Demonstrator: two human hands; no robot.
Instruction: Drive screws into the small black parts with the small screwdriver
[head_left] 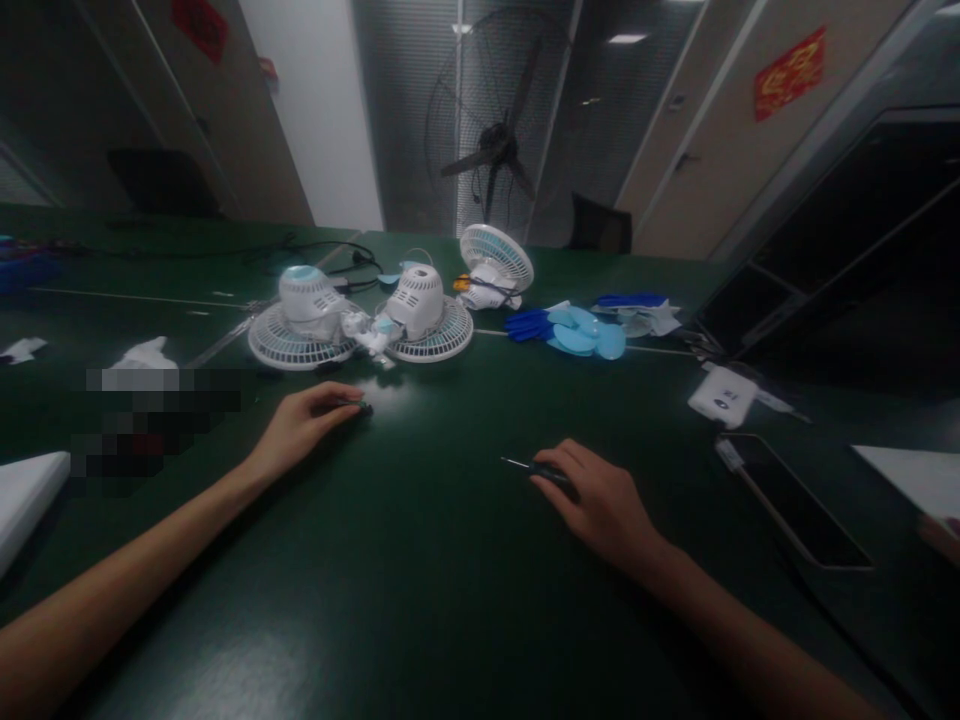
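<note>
My right hand is closed round the dark handle of a small screwdriver, its thin metal shaft pointing left over the green table. My left hand pinches a small dark piece with a bit of green close to the tabletop. What that piece is I cannot make out. Just beyond my left hand, two small white fans lie grille down, the left fan and the middle fan. A third fan sits behind them, tilted, with its blue blades showing through the grille.
Light blue fan blades and dark blue gloves lie at the back right. Nearer on the right are a white box and a phone with a cable. Crumpled white plastic lies at left. A large standing fan is behind the table.
</note>
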